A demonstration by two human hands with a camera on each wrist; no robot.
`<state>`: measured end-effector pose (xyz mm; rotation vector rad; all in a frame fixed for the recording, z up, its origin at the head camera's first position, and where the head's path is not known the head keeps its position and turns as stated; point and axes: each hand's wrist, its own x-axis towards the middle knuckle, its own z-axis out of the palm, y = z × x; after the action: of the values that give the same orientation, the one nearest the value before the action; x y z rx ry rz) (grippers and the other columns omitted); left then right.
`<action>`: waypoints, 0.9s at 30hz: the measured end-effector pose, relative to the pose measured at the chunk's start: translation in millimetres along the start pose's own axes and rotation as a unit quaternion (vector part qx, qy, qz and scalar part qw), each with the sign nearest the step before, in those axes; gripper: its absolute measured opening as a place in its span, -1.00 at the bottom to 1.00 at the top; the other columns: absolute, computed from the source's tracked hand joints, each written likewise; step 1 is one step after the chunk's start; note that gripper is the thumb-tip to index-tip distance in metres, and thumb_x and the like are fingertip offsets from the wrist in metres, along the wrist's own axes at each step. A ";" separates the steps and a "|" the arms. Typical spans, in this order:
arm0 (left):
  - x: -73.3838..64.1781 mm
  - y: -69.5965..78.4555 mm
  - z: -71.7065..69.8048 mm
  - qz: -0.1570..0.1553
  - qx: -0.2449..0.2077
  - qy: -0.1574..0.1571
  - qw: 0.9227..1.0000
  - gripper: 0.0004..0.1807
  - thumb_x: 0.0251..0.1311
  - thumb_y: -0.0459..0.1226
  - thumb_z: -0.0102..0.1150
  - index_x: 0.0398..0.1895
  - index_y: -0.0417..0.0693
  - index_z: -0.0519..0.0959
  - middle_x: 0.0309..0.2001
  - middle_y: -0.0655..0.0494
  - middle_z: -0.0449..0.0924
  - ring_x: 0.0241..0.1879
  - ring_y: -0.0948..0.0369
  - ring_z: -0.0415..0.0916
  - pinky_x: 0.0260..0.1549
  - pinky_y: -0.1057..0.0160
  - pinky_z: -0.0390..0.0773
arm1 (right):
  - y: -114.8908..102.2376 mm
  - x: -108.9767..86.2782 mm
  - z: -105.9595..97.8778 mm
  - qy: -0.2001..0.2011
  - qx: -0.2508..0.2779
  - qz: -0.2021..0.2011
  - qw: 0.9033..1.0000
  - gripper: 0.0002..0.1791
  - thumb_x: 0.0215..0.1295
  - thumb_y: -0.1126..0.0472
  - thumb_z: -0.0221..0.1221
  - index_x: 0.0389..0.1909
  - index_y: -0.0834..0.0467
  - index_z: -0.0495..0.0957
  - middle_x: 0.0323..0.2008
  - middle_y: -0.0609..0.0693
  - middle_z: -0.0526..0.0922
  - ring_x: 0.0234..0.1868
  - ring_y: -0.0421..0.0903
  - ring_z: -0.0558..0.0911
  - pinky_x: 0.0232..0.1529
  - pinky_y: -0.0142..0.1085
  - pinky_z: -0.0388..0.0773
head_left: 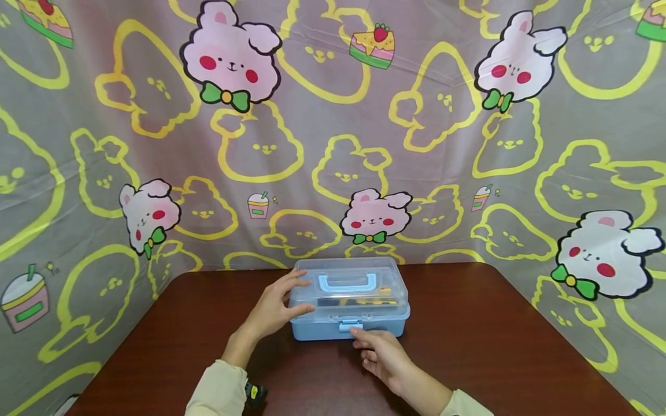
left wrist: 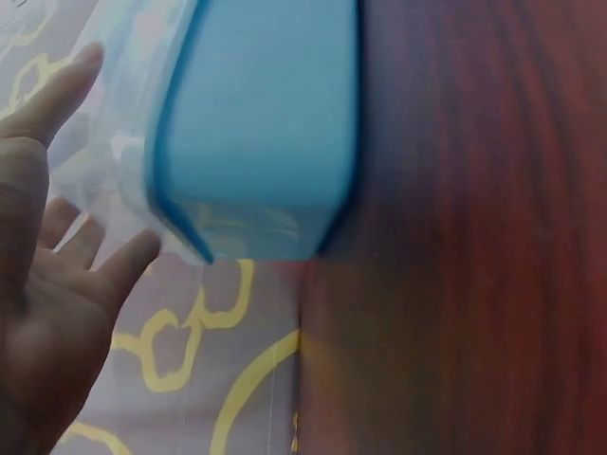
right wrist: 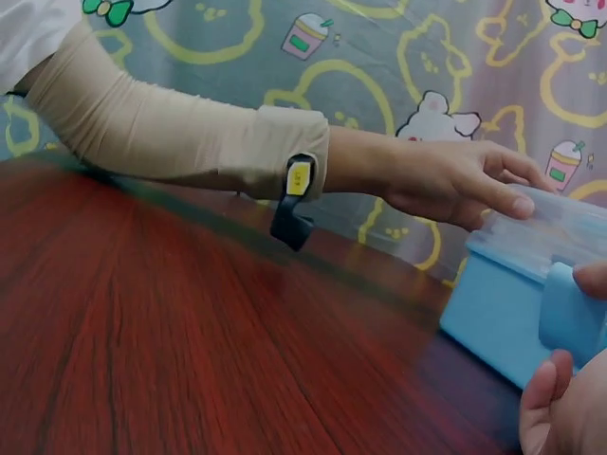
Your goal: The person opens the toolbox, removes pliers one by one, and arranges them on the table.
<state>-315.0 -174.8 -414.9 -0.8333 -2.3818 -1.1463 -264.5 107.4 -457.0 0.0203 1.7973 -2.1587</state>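
Note:
A light blue plastic box (head_left: 348, 326) with a clear lid (head_left: 343, 271) and a blue carry handle (head_left: 347, 283) stands in the middle of the brown table (head_left: 494, 335). My left hand (head_left: 283, 300) rests on the box's left end, fingers laid fairly straight on the lid and thumb on the front left corner. In the left wrist view that hand (left wrist: 47, 284) is spread beside the box (left wrist: 266, 123). My right hand (head_left: 372, 346) is just in front of the box, with one fingertip touching the blue latch (head_left: 350, 326). The right wrist view shows the latch (right wrist: 569, 313) close up, with my right hand's fingers (right wrist: 560, 417) at it.
Dark and yellow items (head_left: 364, 300) show dimly through the lid. A cloth backdrop (head_left: 333, 144) printed with bunnies closes in the table at the back and both sides. A black wrist device (right wrist: 296, 194) with a yellow label sits on my left sleeve.

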 end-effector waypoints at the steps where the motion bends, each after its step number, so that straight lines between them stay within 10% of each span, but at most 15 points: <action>1: -0.4 -0.1 0.6 0.003 0.009 0.000 1.000 -0.39 0.16 -0.08 0.56 0.26 -0.08 0.62 0.46 -0.06 0.37 0.54 -0.08 0.07 0.22 -0.23 0.39 | -0.6 -0.9 -1.7 0.007 -0.016 -0.008 1.000 -0.47 0.32 -0.03 0.40 -0.01 0.35 0.57 -0.29 0.00 0.60 -0.46 -0.21 0.47 -0.38 -0.34 0.45; 11: -5.9 4.5 -0.2 -0.024 0.086 0.030 0.996 0.07 0.07 0.04 0.60 0.57 -0.15 0.26 0.51 -0.09 0.25 0.45 -0.06 0.24 0.27 -0.19 0.36 | -13.8 -13.5 -31.6 0.164 -0.179 -0.142 0.960 -0.62 0.25 0.04 0.47 -0.12 0.26 0.72 -0.41 -0.03 0.62 -0.43 -0.14 0.47 -0.43 -0.31 0.43; 22: -17.7 2.8 -11.0 -0.172 0.079 -0.046 0.981 0.39 -0.07 0.20 0.61 0.60 -0.39 0.01 0.55 -0.35 0.07 0.50 -0.24 0.09 0.32 -0.27 0.23 | -29.5 1.0 -80.7 0.241 -0.390 -0.327 0.826 -0.48 0.03 0.20 0.62 -0.02 0.26 0.65 -0.35 -0.04 0.64 -0.36 -0.12 0.58 -0.32 -0.28 0.52; 27: -19.2 0.1 -4.9 -0.179 0.059 -0.072 0.980 0.19 0.00 0.11 0.61 0.54 -0.36 0.21 0.45 -0.26 0.31 0.42 -0.16 0.27 0.30 -0.23 0.28 | -32.3 12.6 -95.3 0.175 -0.434 -0.270 0.842 -0.16 0.08 0.02 0.59 0.31 0.34 0.51 0.05 0.18 0.65 -0.08 0.05 0.67 -0.09 -0.05 0.60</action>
<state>-300.0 -185.3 -422.5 -0.4732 -2.7692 -1.0871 -303.7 200.5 -448.4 -0.3681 3.1543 -1.4439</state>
